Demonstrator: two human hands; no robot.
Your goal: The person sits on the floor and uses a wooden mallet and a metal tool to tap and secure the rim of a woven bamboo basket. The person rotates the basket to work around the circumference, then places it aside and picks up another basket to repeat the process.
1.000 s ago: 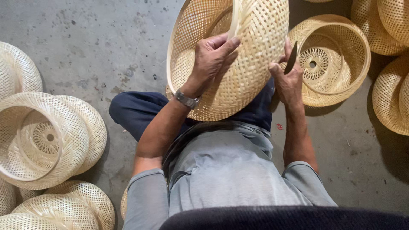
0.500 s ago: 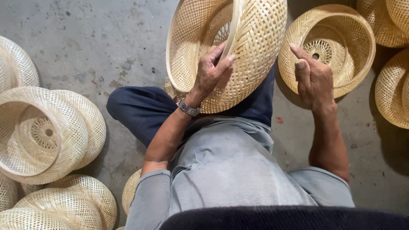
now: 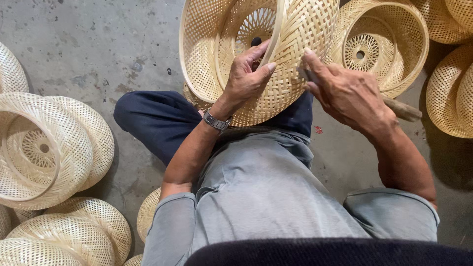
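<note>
Basket [image 3: 295, 59] on lap, left hand [image 3: 246, 79] gripping

The supporting surface is a grey concrete floor [image 3: 98, 44], stained and pitted. Woven bamboo baskets [image 3: 49, 148] lie directly on it, stacked well left of the fingers [image 3: 256, 54] of the left hand. Further baskets [image 3: 379, 44] lie just beyond the right hand's fingers [image 3: 315, 64] and at the far right edge.
</note>
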